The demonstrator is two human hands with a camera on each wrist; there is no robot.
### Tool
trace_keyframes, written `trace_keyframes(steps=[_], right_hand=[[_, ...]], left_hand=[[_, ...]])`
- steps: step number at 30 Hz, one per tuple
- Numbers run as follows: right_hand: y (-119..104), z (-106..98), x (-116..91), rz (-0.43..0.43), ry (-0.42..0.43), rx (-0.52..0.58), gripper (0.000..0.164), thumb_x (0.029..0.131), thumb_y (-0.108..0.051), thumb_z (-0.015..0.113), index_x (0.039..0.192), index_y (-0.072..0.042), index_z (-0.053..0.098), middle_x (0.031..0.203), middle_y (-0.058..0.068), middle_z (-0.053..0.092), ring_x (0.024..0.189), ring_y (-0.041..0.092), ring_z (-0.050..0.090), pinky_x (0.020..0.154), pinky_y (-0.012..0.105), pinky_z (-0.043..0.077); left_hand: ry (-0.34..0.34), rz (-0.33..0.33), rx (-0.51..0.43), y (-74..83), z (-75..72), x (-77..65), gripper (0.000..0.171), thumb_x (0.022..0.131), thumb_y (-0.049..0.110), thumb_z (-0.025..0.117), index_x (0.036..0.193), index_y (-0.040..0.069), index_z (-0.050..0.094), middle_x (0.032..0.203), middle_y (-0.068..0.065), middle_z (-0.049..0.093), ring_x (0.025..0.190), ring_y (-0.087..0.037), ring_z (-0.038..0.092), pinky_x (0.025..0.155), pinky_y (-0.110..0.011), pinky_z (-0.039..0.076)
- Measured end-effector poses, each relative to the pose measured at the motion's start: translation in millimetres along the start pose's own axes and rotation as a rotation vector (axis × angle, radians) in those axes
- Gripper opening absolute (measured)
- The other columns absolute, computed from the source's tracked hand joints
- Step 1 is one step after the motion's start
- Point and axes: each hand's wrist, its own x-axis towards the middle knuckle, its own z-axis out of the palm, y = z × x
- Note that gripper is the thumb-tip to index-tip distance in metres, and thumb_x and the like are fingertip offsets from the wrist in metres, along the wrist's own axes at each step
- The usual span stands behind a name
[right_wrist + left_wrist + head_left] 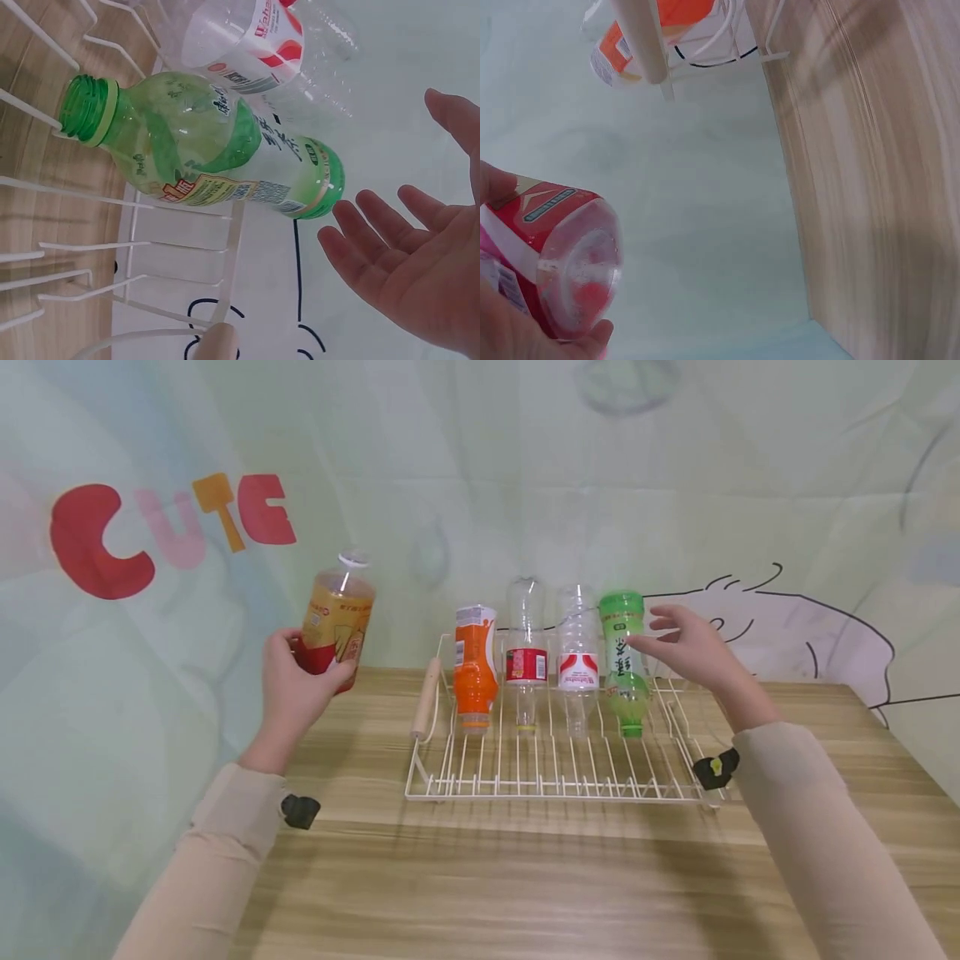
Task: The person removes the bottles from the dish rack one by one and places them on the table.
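My left hand (300, 689) grips a clear bottle (341, 610) with a yellow and red label, held upright in the air left of the rack. In the left wrist view its clear base (581, 270) shows, with fingers and thumb around the lower part. The right hand (690, 647) is beside the green tea bottle (622, 652), fingers spread and holding nothing. In the right wrist view that green bottle (202, 142) leans neck-down in the rack, its base close to the fingertips (345, 214); the fingers look apart from it or barely touching, I cannot tell which.
A white wire rack (555, 789) with a wooden handle (427, 697) stands on the wood-grain table (525, 877). Also neck-down in it are an orange bottle (476, 664), a red-labelled clear bottle (527, 664) and a red-and-white-labelled clear bottle (577, 672). A printed curtain (450, 460) hangs behind.
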Motion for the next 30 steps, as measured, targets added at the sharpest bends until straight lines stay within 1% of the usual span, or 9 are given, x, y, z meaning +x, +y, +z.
trace_keyframes(steps=[4,8,14,19,26,30], right_hand=[[6.1,1.0,5.4,0.017,0.0,0.015,0.089,0.089,-0.056,0.058,0.152,-0.005,0.021,0.149,0.023,0.036,0.134,0.042,0.037,0.103,0.061,0.035],[10.0,2.7,9.7,0.024,0.004,0.033,0.091,0.089,-0.057,0.058,0.153,-0.006,0.019,0.15,0.022,0.035,0.135,0.042,0.035,0.103,0.062,0.035],[14.3,7.4,15.5,0.039,0.021,0.047,0.091,0.089,-0.056,0.058,0.153,-0.006,0.018,0.15,0.023,0.034,0.135,0.043,0.035,0.102,0.062,0.035],[17.9,11.9,18.8,0.061,0.022,0.048,0.091,0.09,-0.056,0.058,0.153,-0.005,0.016,0.15,0.025,0.033,0.134,0.045,0.034,0.103,0.063,0.034],[26.6,13.4,24.0,0.095,0.026,0.075,0.094,0.09,-0.058,0.055,0.154,-0.005,0.011,0.152,0.026,0.028,0.137,0.046,0.029,0.106,0.063,0.029],[31.5,14.3,26.6,0.127,0.023,0.087,0.096,0.089,-0.06,0.054,0.154,-0.006,0.009,0.153,0.026,0.026,0.137,0.048,0.028,0.105,0.064,0.029]], left_hand=[[0.019,-0.068,-0.019,-11.1,-2.2,5.2,0.07,0.084,0.028,0.068,0.136,0.002,0.028,0.135,-0.015,0.039,0.123,-0.025,0.04,0.1,-0.041,0.042],[0.052,-0.114,-0.033,-24.2,-2.6,9.6,0.071,0.085,0.028,0.068,0.137,0.002,0.027,0.137,-0.016,0.038,0.125,-0.025,0.039,0.105,-0.041,0.039],[0.098,-0.131,-0.05,-47.7,0.2,14.2,0.071,0.085,0.029,0.068,0.136,0.002,0.027,0.137,-0.016,0.036,0.126,-0.026,0.039,0.106,-0.04,0.038],[0.13,-0.159,-0.093,-62.1,2.9,16.3,0.071,0.083,0.028,0.07,0.134,0.003,0.028,0.133,-0.014,0.036,0.125,-0.022,0.041,0.104,-0.036,0.038],[0.143,-0.214,-0.179,-74.2,5.5,19.5,0.07,0.083,0.03,0.073,0.132,0.009,0.027,0.129,-0.007,0.036,0.123,-0.019,0.042,0.104,-0.032,0.039],[0.147,-0.229,-0.196,-78.5,8.9,20.1,0.071,0.082,0.03,0.074,0.13,0.008,0.027,0.129,-0.009,0.037,0.123,-0.021,0.043,0.105,-0.033,0.039]])
